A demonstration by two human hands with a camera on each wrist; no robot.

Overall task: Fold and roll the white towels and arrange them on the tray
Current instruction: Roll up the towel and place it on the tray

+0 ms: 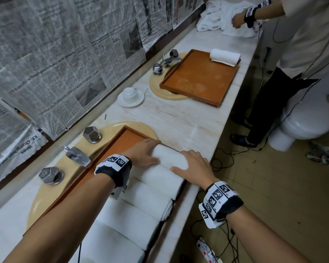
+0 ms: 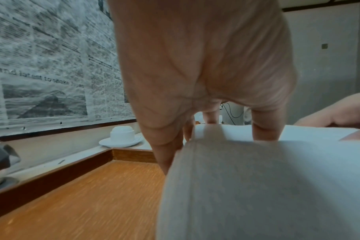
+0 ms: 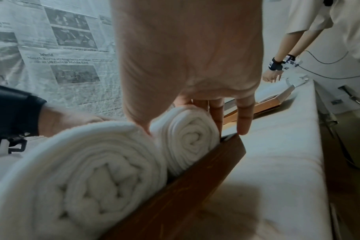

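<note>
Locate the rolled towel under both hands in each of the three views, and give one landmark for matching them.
Head: the rolled towel lies lower centre, at the far end of the row in the near tray, between both hands.
Left wrist: its top shows centre right, under the fingers.
Right wrist: its spiral end is at centre, against the tray wall.
Shared landmark: the newspaper-covered wall.

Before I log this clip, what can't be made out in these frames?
- Head view: the near tray end is cut off by the frame edge and covered by the forearms, so the rolled towels cannot be counted.
- Left wrist: the left hand blocks the middle; the newest roll is blurred.
- Right wrist: the right hand hides the tray floor.
- Newspaper small print: illegible.
</note>
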